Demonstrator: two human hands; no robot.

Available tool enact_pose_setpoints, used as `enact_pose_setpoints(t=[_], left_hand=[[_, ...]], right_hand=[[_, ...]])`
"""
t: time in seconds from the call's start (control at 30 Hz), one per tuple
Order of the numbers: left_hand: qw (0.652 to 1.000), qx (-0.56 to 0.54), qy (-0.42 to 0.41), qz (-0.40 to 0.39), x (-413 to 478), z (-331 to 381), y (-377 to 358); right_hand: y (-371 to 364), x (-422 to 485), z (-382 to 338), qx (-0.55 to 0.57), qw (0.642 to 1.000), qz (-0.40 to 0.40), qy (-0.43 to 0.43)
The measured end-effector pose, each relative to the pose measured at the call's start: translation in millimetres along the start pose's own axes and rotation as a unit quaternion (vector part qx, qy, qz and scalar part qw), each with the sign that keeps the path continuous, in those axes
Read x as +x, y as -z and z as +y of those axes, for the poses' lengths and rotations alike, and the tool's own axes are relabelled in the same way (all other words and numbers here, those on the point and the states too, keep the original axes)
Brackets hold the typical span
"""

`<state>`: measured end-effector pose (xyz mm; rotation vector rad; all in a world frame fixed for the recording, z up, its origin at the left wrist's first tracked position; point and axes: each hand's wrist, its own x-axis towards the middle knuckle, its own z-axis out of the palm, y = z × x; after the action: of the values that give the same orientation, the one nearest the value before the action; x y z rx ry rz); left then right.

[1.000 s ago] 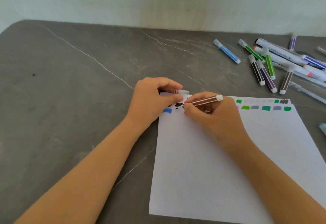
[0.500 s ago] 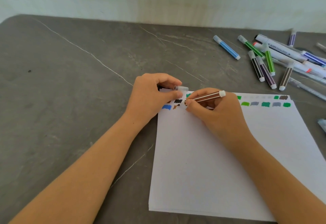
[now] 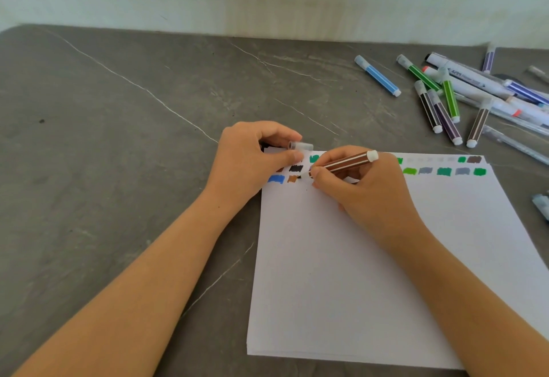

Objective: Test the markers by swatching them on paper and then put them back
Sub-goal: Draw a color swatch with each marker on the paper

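My right hand (image 3: 368, 189) grips a brown striped marker (image 3: 344, 163), its tip down on the white paper (image 3: 371, 272) beside a fresh brown swatch (image 3: 292, 179). My left hand (image 3: 252, 162) rests on the paper's top left corner and pinches the marker's clear cap (image 3: 300, 146). Blue, black, green and grey swatches run in rows along the paper's top edge. Some of them are hidden under my hands.
A loose pile of capped markers (image 3: 445, 103) lies on the grey stone table (image 3: 118, 139) at the back right, with a blue marker (image 3: 377, 76) apart to its left. Another pen end (image 3: 540, 202) shows at the right edge. A wall stands behind the table.
The brown swatch next to the blue one has appeared, and the marker tip has shifted slightly right of it. My left hand keeps holding the cap in place.
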<state>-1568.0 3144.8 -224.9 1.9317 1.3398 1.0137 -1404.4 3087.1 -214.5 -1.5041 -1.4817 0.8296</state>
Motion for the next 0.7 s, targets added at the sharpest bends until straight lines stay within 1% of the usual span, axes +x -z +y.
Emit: enact_pose_setpoints(t=[0.07, 0.17, 0.4, 0.5, 0.63, 0.7], left_hand=[[1.000, -0.001, 0.002, 0.001, -0.2, 0.4, 0.0], [1.000, 0.000, 0.003, -0.001, -0.3, 1.1, 0.0], [1.000, -0.002, 0.007, -0.004, -0.6, 2.3, -0.5], [1.000, -0.001, 0.012, -0.005, -0.6, 2.5, -0.6], [1.000, -0.005, 0.013, -0.003, -0.6, 2.8, -0.3], [1.000, -0.005, 0.014, -0.002, -0.7, 2.8, -0.1]], right_hand=[[0.2, -0.8, -0.1, -0.002, 1.000, -0.009, -0.003], [0.7, -0.8, 0.0, 0.008, 1.000, 0.008, -0.010], [0.3, -0.6, -1.8, 0.009, 1.000, 0.010, -0.013], [0.7, -0.6, -1.4, 0.006, 1.000, -0.001, -0.015], [0.9, -0.7, -2.4, 0.017, 1.000, 0.009, -0.018], [1.4, -1.2, -3.6, 0.023, 1.000, 0.002, -0.021]])
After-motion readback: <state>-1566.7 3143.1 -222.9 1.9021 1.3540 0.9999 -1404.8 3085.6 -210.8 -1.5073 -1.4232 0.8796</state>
